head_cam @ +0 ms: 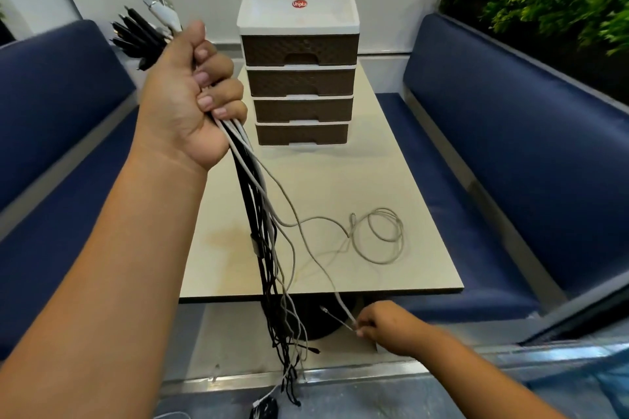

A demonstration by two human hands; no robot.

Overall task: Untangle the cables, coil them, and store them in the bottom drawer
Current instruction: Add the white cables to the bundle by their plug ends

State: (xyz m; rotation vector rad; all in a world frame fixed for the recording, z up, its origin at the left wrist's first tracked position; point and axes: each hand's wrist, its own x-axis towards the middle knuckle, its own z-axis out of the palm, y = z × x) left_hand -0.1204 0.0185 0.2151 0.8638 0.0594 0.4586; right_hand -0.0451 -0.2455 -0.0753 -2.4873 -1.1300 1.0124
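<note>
My left hand [190, 92] is raised high and fisted around a thick bundle of black and white cables [269, 248]. Their plug ends stick out above the fist, and the long strands hang down past the table's near edge to the floor. My right hand [384, 326] is low, in front of the table edge, pinching the end of one white cable [343, 308] that runs up into the bundle. A loose grey-white cable coil [381, 235] lies on the table. The brown and white drawer unit [299, 78] stands at the far end, its bottom drawer [302, 134] closed.
The beige table [408, 180] runs between two blue cushioned benches [493, 153], [51, 105]. Green plants [551, 0] stand behind the right bench. A black adapter [263, 408] lies on the floor under the hanging cable ends.
</note>
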